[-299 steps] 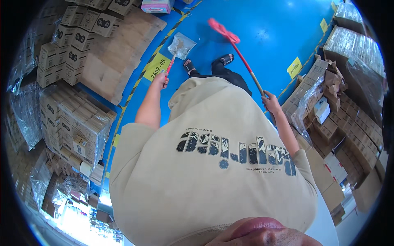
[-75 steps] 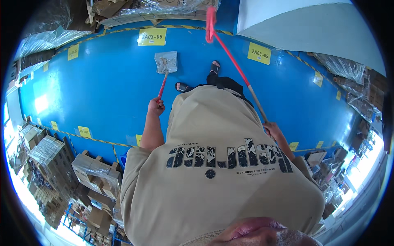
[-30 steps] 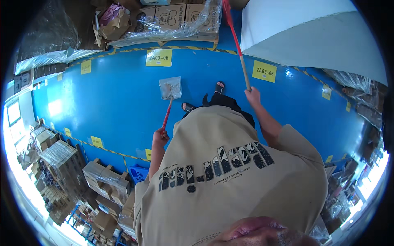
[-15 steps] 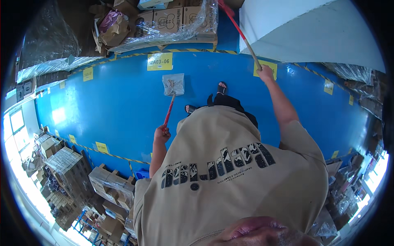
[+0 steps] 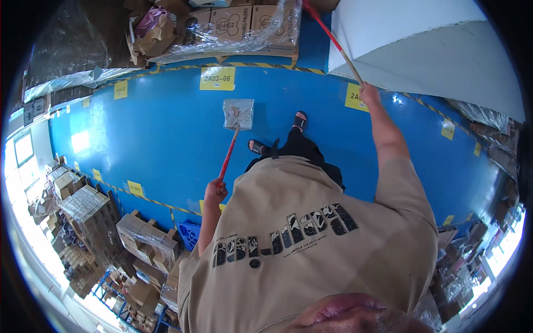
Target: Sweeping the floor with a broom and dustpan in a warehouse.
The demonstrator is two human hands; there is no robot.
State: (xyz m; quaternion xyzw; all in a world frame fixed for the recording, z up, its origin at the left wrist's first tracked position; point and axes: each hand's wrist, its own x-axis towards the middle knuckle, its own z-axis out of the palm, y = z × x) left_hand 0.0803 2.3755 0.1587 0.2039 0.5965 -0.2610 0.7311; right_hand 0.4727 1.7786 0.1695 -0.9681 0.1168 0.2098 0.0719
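My left hand [image 5: 215, 191] grips the light, rigid dustpan [image 5: 238, 114] by its red handle; my right hand [image 5: 369, 94] clasps the broomstick [image 5: 333, 40] mid-shaft.

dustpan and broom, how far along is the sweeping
Done: scraps already lie in the dustpan, and the blue floor looks clean. In hand: left hand holds the dustpan handle, right hand the broom stick. Left: the dustpan isn't emptied yet.

The floor [image 5: 139, 150] was glossy blue paint, reflecting light. Cardboard boxes [image 5: 244, 22] sat under clear, crinkled plastic wrap. The dustpan [image 5: 238, 114] looked like translucent plastic on a smooth red handle. The shirt [image 5: 316, 244] was matt beige cloth.
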